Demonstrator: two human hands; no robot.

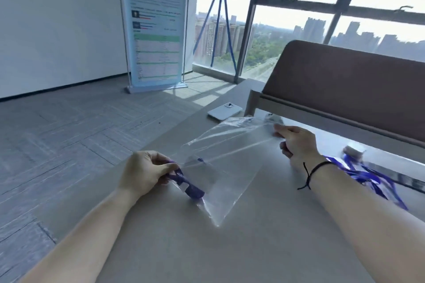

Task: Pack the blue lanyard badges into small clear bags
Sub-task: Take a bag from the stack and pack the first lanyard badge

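The left hand (143,172) is gripping a folded blue lanyard (186,184) at the clear bag (227,161) mouth. The right hand (296,142), at two o'clock, is pinching the bag's far edge.

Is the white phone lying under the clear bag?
No, the white phone lies on the table beyond the far edge of the clear bag, apart from it.

I see a glossy, crinkled clear plastic bag (225,163), a woven cloth lanyard (184,181), a matt smooth table (207,248).
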